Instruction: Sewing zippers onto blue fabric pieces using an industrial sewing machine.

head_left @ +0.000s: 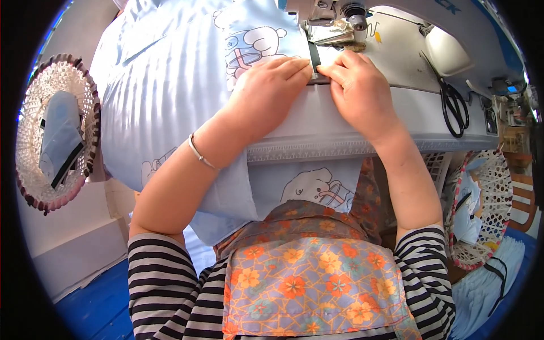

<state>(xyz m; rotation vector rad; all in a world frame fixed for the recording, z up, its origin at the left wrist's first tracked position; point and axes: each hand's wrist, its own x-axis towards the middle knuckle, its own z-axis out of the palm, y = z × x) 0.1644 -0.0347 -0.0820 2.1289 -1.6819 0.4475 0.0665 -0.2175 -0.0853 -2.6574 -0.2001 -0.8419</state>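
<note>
In the head view, a white sewing table (408, 110) ran across the scene above a blue floor (93, 303), with a measuring scale (311, 150) along its front edge. The sewing machine (464, 48) stood at the upper right, and black-handled scissors (453, 110) hung over the table's edge. Light blue fabric (164, 85) printed with cartoon animals spread over the left of the table and draped down toward the person's lap. A narrow dark strip (315, 55) lay at its right edge, just in front of the needle area.

The left hand (263, 93) lay palm down on the fabric, fingers together beside the strip; its thumb was hidden, so whether its grip was clamped could not be told. The right hand (362, 93) was curled on the strip's other side, thumb and forefinger close together; whether its grip pinched anything could not be told.

Woven baskets stood on both sides, the left basket (96, 113) holding folded pale blue cloth (61, 130).
</note>
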